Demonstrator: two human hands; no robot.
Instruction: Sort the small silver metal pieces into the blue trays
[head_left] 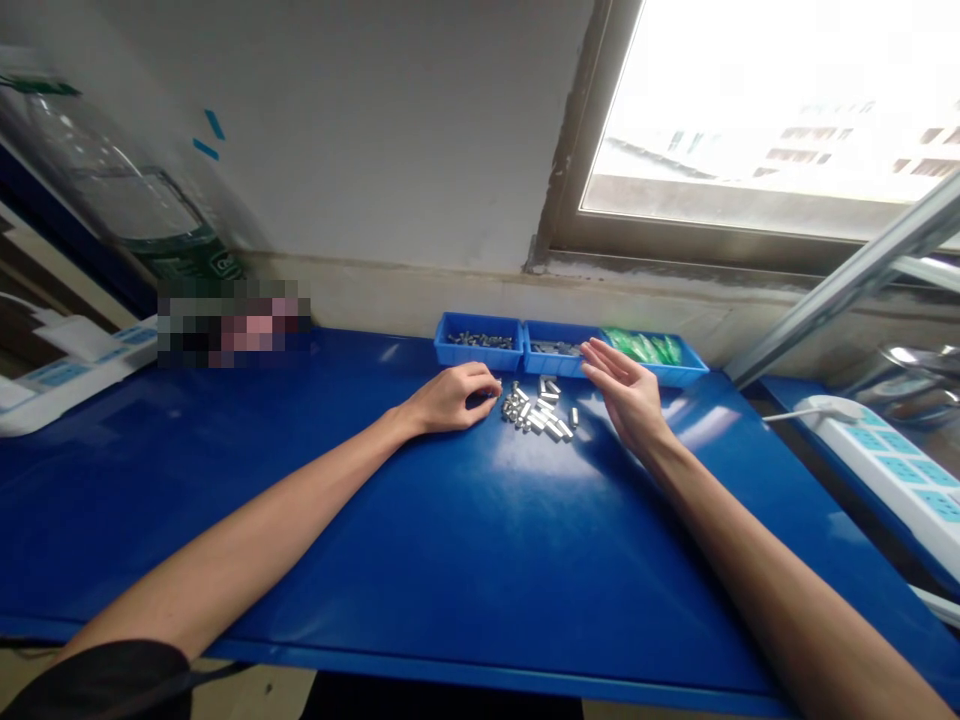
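A loose pile of small silver metal pieces (551,424), some like short cylinders and some like rounder nuts, lies on the blue table (420,540). At the pile's left edge, my left hand (454,398) rests with thumb and fingers pinched together. Something tiny and shiny shows at those fingertips, too small to name. To the right of the pile, my right hand (624,392) is raised a little, its fingers stretched out and thumb apart, with nothing visible in it. Its fingertips overlap the front of the middle blue bin (536,363) in the picture.
Along the wall stand a left blue bin (476,355) of small dark metal parts and a right bin (686,375) with green packets (645,346). Power strips (892,470) sit at both sides. A large plastic bottle (120,180) stands back left; a metal bar (847,275) slants at right.
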